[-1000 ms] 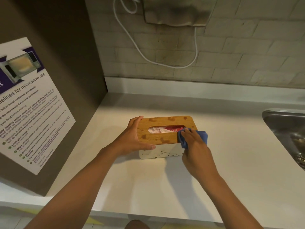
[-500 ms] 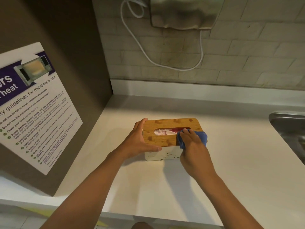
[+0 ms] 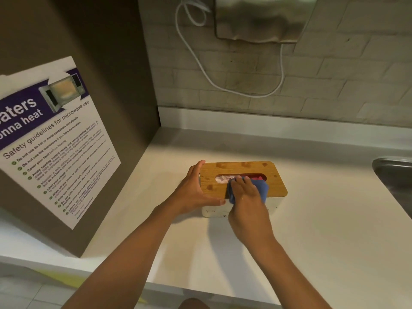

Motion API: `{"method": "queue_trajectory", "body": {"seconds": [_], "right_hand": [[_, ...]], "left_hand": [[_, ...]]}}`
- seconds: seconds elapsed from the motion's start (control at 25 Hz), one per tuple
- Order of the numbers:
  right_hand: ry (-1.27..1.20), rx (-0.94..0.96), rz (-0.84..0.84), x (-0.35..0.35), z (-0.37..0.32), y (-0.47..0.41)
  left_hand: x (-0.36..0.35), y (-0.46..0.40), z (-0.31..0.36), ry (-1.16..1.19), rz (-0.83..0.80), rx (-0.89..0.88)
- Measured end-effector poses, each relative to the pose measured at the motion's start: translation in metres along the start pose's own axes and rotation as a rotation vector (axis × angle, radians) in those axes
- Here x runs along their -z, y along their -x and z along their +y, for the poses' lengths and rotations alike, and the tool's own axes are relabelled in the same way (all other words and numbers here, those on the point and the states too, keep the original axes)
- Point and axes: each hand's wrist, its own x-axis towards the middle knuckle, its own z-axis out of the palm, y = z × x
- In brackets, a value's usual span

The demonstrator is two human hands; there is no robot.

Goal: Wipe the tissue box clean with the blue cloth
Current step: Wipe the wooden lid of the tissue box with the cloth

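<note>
— On the pale desk (image 3: 312,253), what is being held?

— A tissue box (image 3: 243,188) with a white body and a wooden lid is being steadied near the desk's back left corner. Its left end is being grasped by the left hand (image 3: 196,192), fingers wrapped over the far edge and the thumb laid along the near side.

— And the blue cloth (image 3: 262,190)?

— It is being pressed onto the lid's near edge by the right hand (image 3: 247,197), bunched under curled fingers (image 3: 239,180) just in front of the slot, with a fold being draped down over the box's front wall.

— What is being kept inside the box?

— White tissue and something red are being shown through the oval slot; the rest is hidden.

— Anything beside it?

— A steel sink (image 3: 394,175) is being cut off at the right edge, its basin's contents not visible. A microwave safety poster (image 3: 51,139) is being displayed on the brown panel at left.
</note>
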Motion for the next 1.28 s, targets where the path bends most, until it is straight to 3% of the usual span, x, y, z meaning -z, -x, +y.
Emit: {"method": "queue_trajectory", "body": {"seconds": [0.12, 0.32, 0.52, 0.76, 1.0, 1.12, 1.28], "right_hand": [[-0.082, 0.099, 0.037, 0.006, 0.007, 0.014], [0.021, -0.030, 0.135, 0.020, 0.021, -0.001], [-0.048, 0.121, 0.016, -0.003, -0.007, 0.014], [0.027, -0.027, 0.038, 0.014, 0.008, -0.005], [-0.020, 0.120, -0.041, 0.006, -0.002, 0.015], [0.007, 0.008, 0.001, 0.023, 0.015, 0.008], [0.033, 0.028, 0.026, 0.019, 0.002, 0.011]], "left_hand": [[0.002, -0.001, -0.002, -0.003, 0.005, 0.005], [-0.001, 0.001, -0.002, 0.006, 0.007, 0.009], [-0.002, 0.001, 0.001, 0.010, 0.031, -0.003], [-0.009, 0.005, 0.002, -0.035, 0.068, 0.004], [-0.012, 0.009, 0.004, -0.024, 0.088, -0.002], [-0.022, 0.016, 0.010, -0.032, 0.149, -0.003], [-0.047, 0.030, 0.020, 0.044, 0.344, 0.009]]}}
